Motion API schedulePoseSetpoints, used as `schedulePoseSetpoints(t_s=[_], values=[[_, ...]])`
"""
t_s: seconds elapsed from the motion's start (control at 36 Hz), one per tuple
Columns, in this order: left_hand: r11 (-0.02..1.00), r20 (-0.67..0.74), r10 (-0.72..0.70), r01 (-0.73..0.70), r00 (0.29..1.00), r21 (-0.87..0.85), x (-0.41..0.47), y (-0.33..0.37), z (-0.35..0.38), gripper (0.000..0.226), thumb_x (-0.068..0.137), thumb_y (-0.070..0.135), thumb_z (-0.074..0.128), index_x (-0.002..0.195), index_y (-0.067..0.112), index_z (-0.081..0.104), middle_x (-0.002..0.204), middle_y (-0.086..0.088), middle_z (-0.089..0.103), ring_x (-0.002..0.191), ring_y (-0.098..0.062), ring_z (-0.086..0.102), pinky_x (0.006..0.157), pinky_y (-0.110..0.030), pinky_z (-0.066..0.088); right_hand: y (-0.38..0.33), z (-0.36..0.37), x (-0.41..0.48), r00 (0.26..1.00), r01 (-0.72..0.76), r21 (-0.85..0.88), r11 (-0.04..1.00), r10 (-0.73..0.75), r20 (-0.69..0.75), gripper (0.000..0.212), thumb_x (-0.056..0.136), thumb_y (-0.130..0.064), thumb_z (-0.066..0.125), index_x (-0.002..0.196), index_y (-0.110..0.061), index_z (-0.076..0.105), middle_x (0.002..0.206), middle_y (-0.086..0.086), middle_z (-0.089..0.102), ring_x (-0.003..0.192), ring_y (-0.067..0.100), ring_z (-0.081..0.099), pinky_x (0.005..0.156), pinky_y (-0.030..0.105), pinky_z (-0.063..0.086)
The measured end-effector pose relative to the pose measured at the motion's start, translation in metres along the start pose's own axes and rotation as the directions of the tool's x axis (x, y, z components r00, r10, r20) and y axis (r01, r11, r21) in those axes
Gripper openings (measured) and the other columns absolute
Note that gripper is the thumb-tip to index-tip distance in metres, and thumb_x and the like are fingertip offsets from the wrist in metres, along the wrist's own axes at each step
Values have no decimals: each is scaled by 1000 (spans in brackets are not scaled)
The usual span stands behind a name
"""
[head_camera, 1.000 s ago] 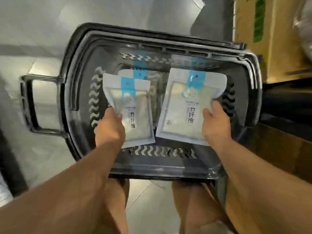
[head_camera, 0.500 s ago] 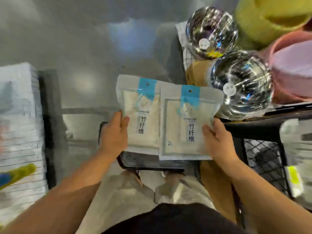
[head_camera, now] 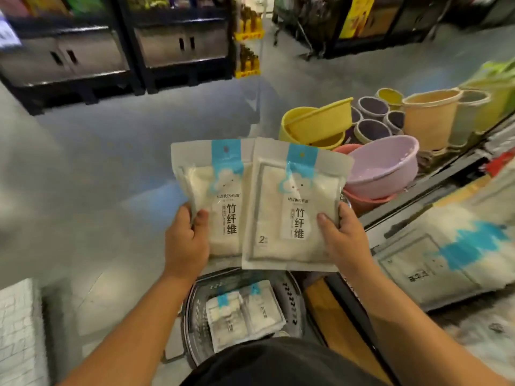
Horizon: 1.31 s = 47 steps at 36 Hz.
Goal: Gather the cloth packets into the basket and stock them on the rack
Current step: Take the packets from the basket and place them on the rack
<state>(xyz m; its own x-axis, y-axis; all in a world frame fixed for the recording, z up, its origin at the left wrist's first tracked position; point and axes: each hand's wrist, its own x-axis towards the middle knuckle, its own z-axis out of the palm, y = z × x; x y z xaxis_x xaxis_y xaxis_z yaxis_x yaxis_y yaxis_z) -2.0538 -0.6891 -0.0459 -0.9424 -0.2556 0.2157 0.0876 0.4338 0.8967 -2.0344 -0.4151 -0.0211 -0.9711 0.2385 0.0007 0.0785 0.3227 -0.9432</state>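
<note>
Head camera over a shop aisle: we see two bare forearms reaching in from 6 o'clock, the hands level with each other at the centre of the frame. The left hand (head_camera: 186, 240) grips the lower left edge of the left packet (head_camera: 220, 207), thumb pressed on the printed front and fingers (head_camera: 183, 218) curled round the edge. The right hand (head_camera: 344, 238) holds the lower right edge of the right packet (head_camera: 289, 218) the same way, thumb on the front; the other fingers are hidden behind it. Both packets stand upright, blue strips toward 12 o'clock, and the right packet overlaps the left one's inner edge.

We count two packets in the air, one to each hand. Below them at 6 o'clock stands the basket (head_camera: 195, 307) on the floor (head_camera: 111, 162), and in it we count two stowed packets (head_camera: 225, 319) lying flat, side by side and touching.

At 3 to 4 o'clock runs the rack (head_camera: 412, 196); the rack packets (head_camera: 434, 263) on it are too blurred for us to count. At 2 o'clock sit one pink basin (head_camera: 387, 168), a yellow tub (head_camera: 315, 126) and an orange bucket (head_camera: 429, 118). Dark shelving (head_camera: 178, 37) lines the aisle at 11 o'clock.
</note>
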Motion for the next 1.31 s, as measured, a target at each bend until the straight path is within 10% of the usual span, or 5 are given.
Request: schedulePoseSetpoints(t_s=[0.56,0.81,1.03,1.19,1.31], values=[[910,584,399,-227,707,-347,7,147,184,28,92,36,51,114,20,57,102,6,67,98,-19,63,83,-31,49,13,-188,-72,779,-99,26,995,93,-620,13,99,-29,61,108,-38,61,105,-8,74,96,14,71,85,48,59],[876,776,381,72,503,-477,-29,187,294,23,94,25,54,109,40,62,109,-1,70,106,-27,66,93,-53,53,77,-257,-70,617,-92,265,960,264,-741,20,94,-16,68,108,-30,67,106,-5,75,99,16,71,88,42,57],[899,862,300,182,409,-399,-53,177,371,20,95,26,52,114,30,60,112,3,69,106,-16,63,90,-31,53,143,-282,-47,618,-171,543,822,519,-591,30,82,-13,78,105,-29,66,101,8,75,82,20,74,67,31,57],[984,906,168,-9,389,-178,-50,147,416,24,91,39,43,86,20,54,84,2,56,72,8,53,69,-14,44,188,-282,-33,620,-290,637,715,647,-445,41,85,3,73,119,-16,59,109,9,76,100,28,73,87,50,59],[905,907,113,-419,405,75,-29,98,446,50,93,57,31,89,21,65,92,-2,66,89,-19,60,82,-44,50,206,-273,-24,597,-415,501,760,643,-480,33,90,0,69,106,-28,62,107,1,73,98,21,70,82,35,58]])
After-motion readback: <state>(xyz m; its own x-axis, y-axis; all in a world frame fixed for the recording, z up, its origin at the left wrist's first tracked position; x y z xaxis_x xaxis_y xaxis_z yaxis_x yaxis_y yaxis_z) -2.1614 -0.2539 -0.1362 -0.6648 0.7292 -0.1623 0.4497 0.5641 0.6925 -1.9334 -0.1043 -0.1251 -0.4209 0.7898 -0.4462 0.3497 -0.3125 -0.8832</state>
